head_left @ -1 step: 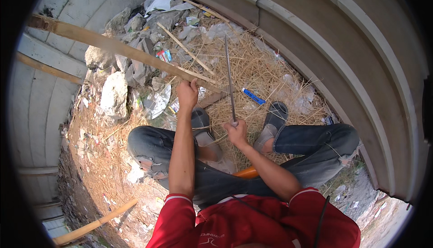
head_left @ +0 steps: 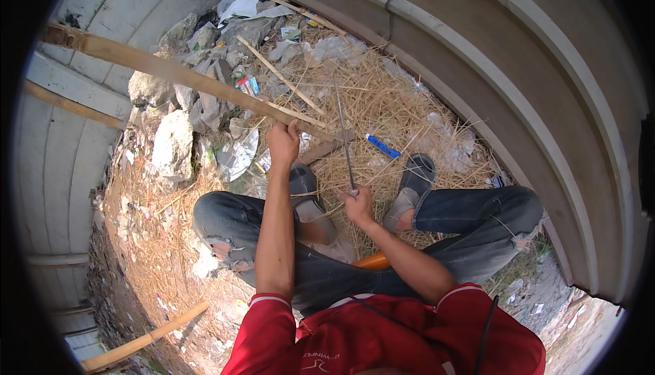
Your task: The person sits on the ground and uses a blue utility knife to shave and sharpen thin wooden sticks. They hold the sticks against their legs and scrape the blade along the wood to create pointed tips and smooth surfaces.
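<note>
My left hand (head_left: 284, 146) is closed around a long bamboo strip (head_left: 198, 83) near its near end. The strip slants away to the upper left. My right hand (head_left: 359, 207) grips a long, thin-bladed knife (head_left: 344, 129) by its handle, the blade seen almost edge-on and pointing away from me. The blade passes right by the strip's near end; whether they touch I cannot tell. Below that end lies a flat brown piece of wood (head_left: 319, 151). A blue utility knife (head_left: 383, 146) rests on the straw just right of the blade.
Rubble stones (head_left: 173, 144) and litter lie at the left. Straw (head_left: 389, 88) and thin bamboo sticks (head_left: 280, 73) cover the ground ahead. A corrugated metal wall (head_left: 491, 82) curves along the right. Another bamboo piece (head_left: 147, 335) lies at the lower left.
The long knife has come down slightly, its tip nearer to me and a little to the left. My right hand has shifted slightly; my left hand and the bamboo strip look nearly unchanged.
</note>
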The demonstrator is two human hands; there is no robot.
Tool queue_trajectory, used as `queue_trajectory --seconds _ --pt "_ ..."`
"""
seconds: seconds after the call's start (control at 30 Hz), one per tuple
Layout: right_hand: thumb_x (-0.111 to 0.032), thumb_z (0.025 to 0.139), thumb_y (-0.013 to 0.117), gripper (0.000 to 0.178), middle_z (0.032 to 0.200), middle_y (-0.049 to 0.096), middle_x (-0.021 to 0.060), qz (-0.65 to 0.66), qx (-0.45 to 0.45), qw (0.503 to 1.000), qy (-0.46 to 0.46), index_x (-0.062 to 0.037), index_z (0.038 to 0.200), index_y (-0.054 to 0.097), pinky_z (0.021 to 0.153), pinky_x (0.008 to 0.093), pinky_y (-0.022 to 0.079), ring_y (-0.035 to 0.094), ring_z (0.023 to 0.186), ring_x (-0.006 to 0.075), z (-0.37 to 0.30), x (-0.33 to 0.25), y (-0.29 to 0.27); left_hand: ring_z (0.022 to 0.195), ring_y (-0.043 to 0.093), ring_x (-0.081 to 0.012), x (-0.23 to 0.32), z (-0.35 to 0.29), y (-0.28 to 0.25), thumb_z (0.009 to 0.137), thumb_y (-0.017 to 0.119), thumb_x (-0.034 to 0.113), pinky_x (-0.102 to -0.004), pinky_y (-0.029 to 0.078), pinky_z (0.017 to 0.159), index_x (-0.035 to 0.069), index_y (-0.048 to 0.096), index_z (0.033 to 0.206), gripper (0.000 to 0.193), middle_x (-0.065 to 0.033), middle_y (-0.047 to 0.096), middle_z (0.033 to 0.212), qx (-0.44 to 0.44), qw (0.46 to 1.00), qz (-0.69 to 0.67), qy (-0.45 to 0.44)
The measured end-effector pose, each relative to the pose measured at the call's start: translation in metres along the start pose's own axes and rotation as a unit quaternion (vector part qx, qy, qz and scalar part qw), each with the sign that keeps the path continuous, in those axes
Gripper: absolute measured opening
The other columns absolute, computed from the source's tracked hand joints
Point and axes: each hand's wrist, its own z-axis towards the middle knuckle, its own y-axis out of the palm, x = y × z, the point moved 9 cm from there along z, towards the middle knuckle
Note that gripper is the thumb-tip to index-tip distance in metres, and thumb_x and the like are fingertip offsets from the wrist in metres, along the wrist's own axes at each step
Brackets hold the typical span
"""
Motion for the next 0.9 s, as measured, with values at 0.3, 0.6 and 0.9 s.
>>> queue_trajectory --seconds 0.3,0.6,0.9 --pt "-0.026 0.104 0.036 0.044 0.064 0.046 0.0041 0.184 -0.203 0.898 0.344 0.0035 0.104 0.069 0.051 0.0377 0.045 0.042 0.049 0.017 -0.032 0.093 0.042 0.073 0.072 -0.0385 -0.005 -0.005 -0.014 0.094 0.067 0.026 -0.0459 0.054 0.068 -0.006 0.072 0.092 0.033 -0.0242 0.071 0.075 0.022 0.997 -0.065 -0.021" --pt "-0.021 0.103 0.039 0.039 0.069 0.052 0.0048 0.172 -0.206 0.91 0.315 0.0026 0.105 0.069 0.05 0.0343 0.044 0.045 0.053 0.0159 -0.027 0.089 0.034 0.097 0.071 -0.0266 0.057 0.002 -0.141 0.101 0.059 0.041 -0.033 0.056 0.085 -0.006 0.058 0.128 0.055 -0.0199 0.073 0.101 0.296 0.859 -0.397 0.132" --pt "-0.021 0.09 0.063 0.018 0.064 0.052 0.0051 0.23 -0.166 0.903 0.323 -0.0043 0.086 0.063 0.046 0.0357 0.042 0.049 0.05 0.017 -0.03 0.052 0.028 0.056 0.044 -0.0096 0.107 0.033 -0.175 0.1 0.054 0.058 -0.0256 0.035 0.054 0.002 0.059 0.081 0.06 -0.0037 0.051 0.063 0.248 0.681 -0.686 0.07"
